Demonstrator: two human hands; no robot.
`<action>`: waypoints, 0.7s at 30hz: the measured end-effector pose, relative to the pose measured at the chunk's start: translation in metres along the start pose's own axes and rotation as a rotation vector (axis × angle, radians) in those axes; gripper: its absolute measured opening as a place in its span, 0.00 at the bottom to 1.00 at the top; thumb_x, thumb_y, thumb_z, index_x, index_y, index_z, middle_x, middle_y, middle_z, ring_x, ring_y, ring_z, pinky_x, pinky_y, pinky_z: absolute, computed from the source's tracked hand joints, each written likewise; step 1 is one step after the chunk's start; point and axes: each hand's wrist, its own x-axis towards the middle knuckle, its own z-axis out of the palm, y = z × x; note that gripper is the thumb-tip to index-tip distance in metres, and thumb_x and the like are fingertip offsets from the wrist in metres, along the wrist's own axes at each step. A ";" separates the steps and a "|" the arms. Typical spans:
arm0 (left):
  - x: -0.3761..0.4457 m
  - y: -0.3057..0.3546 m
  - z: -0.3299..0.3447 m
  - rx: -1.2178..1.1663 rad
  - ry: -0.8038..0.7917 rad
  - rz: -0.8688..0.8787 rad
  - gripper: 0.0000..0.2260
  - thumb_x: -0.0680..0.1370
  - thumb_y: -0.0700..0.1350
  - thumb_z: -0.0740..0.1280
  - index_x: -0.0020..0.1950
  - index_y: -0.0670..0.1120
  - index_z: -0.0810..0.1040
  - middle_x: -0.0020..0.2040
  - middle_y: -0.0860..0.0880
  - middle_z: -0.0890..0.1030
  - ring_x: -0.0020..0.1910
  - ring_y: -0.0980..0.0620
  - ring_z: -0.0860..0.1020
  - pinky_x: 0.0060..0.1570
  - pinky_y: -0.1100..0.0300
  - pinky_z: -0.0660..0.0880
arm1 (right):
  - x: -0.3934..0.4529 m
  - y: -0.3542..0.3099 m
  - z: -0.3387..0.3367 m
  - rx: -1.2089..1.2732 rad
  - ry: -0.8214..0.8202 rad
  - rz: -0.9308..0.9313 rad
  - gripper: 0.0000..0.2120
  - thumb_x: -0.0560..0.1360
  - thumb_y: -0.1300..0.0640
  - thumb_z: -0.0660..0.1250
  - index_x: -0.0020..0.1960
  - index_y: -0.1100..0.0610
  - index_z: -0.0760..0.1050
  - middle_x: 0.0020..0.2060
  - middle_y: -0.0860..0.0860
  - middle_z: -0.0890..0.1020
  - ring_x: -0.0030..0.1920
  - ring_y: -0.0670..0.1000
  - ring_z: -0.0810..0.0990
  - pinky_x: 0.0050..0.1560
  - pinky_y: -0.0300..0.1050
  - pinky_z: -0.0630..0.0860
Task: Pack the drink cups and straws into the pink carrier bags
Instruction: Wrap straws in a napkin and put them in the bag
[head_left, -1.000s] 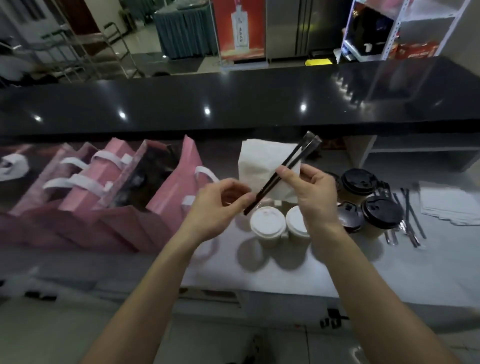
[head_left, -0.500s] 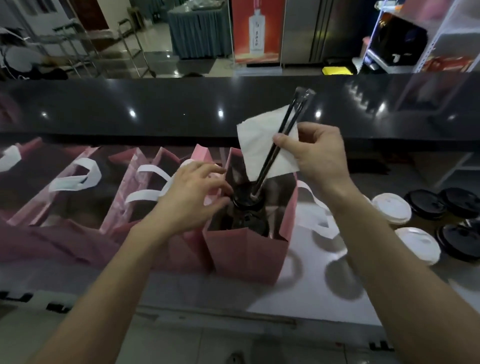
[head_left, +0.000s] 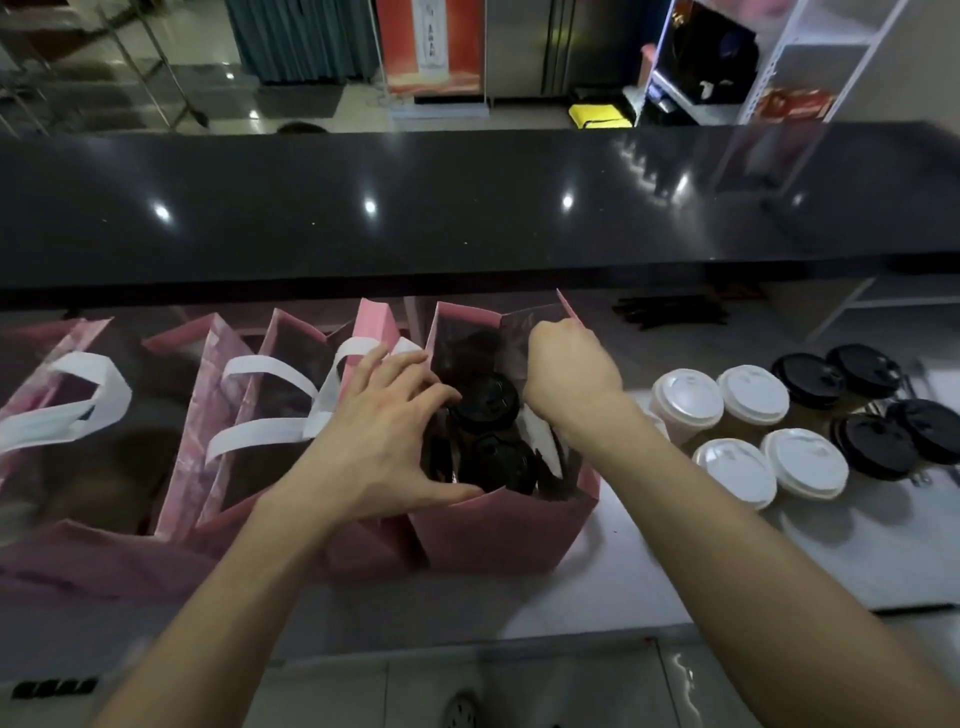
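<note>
Head view looks down on a pale worktop under a glossy black counter ledge, with a tiled room and white shelving beyond. Left hand, fingers spread, rests on the near left rim of the open pink carrier bag. Right hand reaches into the bag's far right side, fingers curled; what it holds is hidden, perhaps the napkin below it. Between both hands sit two black-lidded cups. White-lidded cups stand right of the right hand
</note>
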 end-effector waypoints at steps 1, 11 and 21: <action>0.000 0.000 0.000 -0.002 -0.001 -0.001 0.48 0.65 0.83 0.63 0.76 0.54 0.77 0.72 0.55 0.76 0.85 0.50 0.60 0.86 0.44 0.47 | 0.000 0.001 0.003 -0.036 -0.007 -0.013 0.09 0.76 0.70 0.65 0.45 0.57 0.70 0.39 0.52 0.71 0.42 0.56 0.74 0.42 0.48 0.71; 0.008 0.005 -0.010 -0.123 0.099 -0.024 0.17 0.84 0.58 0.68 0.69 0.51 0.83 0.68 0.53 0.82 0.78 0.49 0.70 0.81 0.51 0.57 | -0.022 0.019 -0.004 0.129 0.349 -0.083 0.12 0.79 0.53 0.73 0.57 0.59 0.79 0.50 0.57 0.82 0.51 0.62 0.82 0.47 0.51 0.75; 0.010 0.007 -0.016 -0.152 0.015 0.031 0.11 0.79 0.38 0.75 0.55 0.53 0.92 0.60 0.57 0.87 0.75 0.49 0.73 0.77 0.58 0.62 | -0.033 0.076 -0.020 0.185 -0.035 0.132 0.08 0.74 0.59 0.69 0.53 0.56 0.80 0.49 0.56 0.83 0.46 0.60 0.81 0.42 0.49 0.75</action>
